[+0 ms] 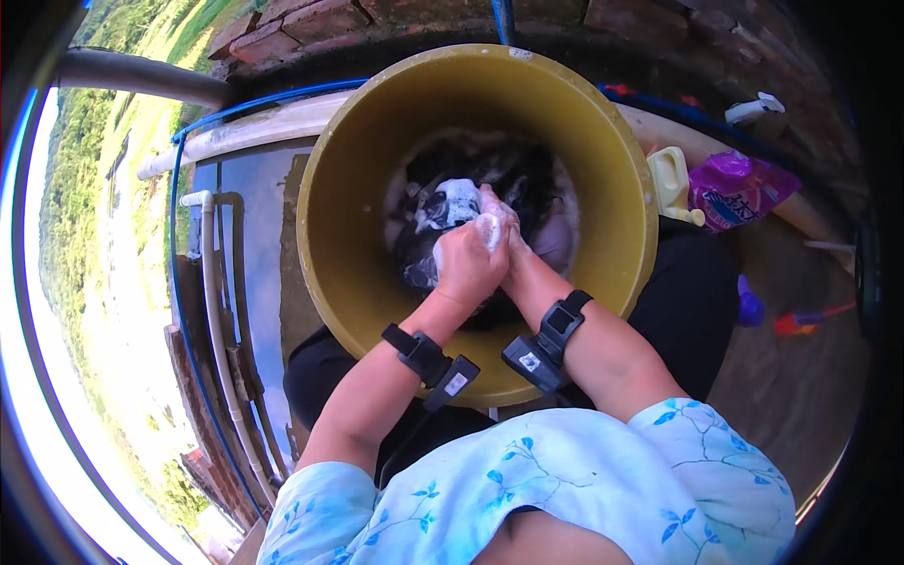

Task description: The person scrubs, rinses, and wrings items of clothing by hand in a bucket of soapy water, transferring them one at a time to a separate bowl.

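Scrubbing soapy cloth [450,202] inside bucket rim [325,202]

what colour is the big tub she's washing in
Mustard yellow tub, clearest in the head view.

The yellow bucket [358,188] looks like smooth plastic with a dull sheen on its inner wall. Inside it, the dark garment [527,179] is wet cloth, slick and partly covered in white foam, and both the left hand [468,264] and the right hand [504,231] pressed into it are glistening with suds. Each wrist carries a matt black strap [419,350] with a hard plastic unit. To the right of the bucket, the pale jug [669,179] is smooth plastic and the purple pouch [739,188] is glossy, crinkled film. Behind the bucket, the bricks [311,19] look rough and matt. Left of the bucket, the white pipe [215,311] is smooth plastic.
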`<state>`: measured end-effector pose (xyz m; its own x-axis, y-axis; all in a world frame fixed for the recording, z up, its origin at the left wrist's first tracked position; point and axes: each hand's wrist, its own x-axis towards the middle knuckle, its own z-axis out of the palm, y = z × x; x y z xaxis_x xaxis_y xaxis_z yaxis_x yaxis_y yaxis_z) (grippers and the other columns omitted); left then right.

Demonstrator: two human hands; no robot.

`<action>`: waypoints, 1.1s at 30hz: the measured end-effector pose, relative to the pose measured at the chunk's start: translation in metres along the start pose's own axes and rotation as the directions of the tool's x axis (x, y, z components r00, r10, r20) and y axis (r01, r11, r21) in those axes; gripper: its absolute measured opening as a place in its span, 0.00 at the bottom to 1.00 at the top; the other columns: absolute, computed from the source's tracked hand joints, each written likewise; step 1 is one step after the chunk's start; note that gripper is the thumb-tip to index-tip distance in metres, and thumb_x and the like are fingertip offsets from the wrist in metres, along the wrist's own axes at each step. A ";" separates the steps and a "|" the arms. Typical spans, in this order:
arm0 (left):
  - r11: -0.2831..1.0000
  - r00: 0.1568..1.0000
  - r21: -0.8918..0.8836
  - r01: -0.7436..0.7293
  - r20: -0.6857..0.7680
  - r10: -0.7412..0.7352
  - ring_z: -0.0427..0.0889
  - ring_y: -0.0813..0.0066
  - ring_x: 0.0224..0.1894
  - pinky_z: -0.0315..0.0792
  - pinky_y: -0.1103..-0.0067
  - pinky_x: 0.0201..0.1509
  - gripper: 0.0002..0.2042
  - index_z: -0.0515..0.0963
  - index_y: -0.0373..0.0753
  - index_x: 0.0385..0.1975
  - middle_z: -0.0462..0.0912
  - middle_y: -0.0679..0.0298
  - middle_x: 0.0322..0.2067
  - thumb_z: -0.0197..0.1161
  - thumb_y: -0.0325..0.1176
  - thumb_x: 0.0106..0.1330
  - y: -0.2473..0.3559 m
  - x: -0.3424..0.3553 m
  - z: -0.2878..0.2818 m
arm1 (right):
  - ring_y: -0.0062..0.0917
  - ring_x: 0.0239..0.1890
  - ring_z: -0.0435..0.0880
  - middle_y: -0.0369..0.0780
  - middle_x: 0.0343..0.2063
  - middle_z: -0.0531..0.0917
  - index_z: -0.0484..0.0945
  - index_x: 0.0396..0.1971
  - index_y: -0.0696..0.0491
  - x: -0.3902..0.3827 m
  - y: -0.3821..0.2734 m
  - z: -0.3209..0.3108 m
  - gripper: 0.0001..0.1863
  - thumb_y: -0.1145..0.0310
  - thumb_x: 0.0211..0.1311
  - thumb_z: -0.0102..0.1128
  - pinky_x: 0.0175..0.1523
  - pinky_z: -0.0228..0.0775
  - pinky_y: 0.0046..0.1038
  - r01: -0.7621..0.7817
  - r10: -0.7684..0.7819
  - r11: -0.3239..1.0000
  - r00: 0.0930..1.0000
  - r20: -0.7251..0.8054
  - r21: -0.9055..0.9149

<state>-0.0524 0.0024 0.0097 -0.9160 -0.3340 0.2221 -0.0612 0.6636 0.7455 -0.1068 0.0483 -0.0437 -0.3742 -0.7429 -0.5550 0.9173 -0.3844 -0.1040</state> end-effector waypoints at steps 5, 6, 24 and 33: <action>0.948 0.940 0.062 0.311 -0.167 -0.297 0.76 0.53 0.24 0.69 0.69 0.30 0.13 0.74 0.31 0.18 0.76 0.48 0.19 0.52 0.36 0.56 -0.052 0.023 -0.037 | 0.20 0.30 0.73 0.34 0.26 0.76 0.73 0.29 0.51 0.005 0.030 0.042 0.13 0.60 0.62 0.40 0.35 0.67 0.24 0.283 -0.308 0.944 0.941 -0.141 -0.172; 0.949 0.938 0.025 0.315 -0.160 -0.307 0.77 0.55 0.25 0.69 0.70 0.31 0.14 0.74 0.31 0.20 0.76 0.48 0.20 0.51 0.36 0.57 -0.053 0.023 -0.038 | 0.19 0.28 0.73 0.34 0.25 0.76 0.73 0.27 0.51 0.006 0.028 0.039 0.13 0.61 0.61 0.40 0.33 0.66 0.23 0.352 -0.371 0.907 0.928 -0.042 -0.233; 0.944 0.922 0.317 0.089 0.333 -0.199 0.76 0.47 0.28 0.70 0.65 0.32 0.20 0.66 0.39 0.45 0.75 0.41 0.21 0.56 0.39 0.52 0.003 -0.018 -0.011 | 0.31 0.39 0.73 0.41 0.32 0.76 0.73 0.31 0.50 0.047 0.073 -0.086 0.17 0.52 0.58 0.42 0.47 0.65 0.33 -0.063 -0.384 0.843 0.625 0.680 0.535; 0.975 0.980 0.104 0.197 0.006 -0.199 0.76 0.50 0.27 0.69 0.68 0.31 0.11 0.74 0.33 0.23 0.75 0.46 0.21 0.51 0.35 0.55 -0.033 -0.012 -0.024 | 0.24 0.21 0.73 0.35 0.19 0.73 0.69 0.18 0.47 0.023 0.032 -0.009 0.09 0.69 0.55 0.40 0.28 0.67 0.29 0.244 -0.234 0.969 0.953 0.195 -0.030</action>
<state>-0.0296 -0.0315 -0.0028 -0.8881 -0.4550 0.0653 -0.2814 0.6506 0.7054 -0.0847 0.0232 -0.0670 -0.5975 -0.7245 -0.3436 0.8018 -0.5373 -0.2615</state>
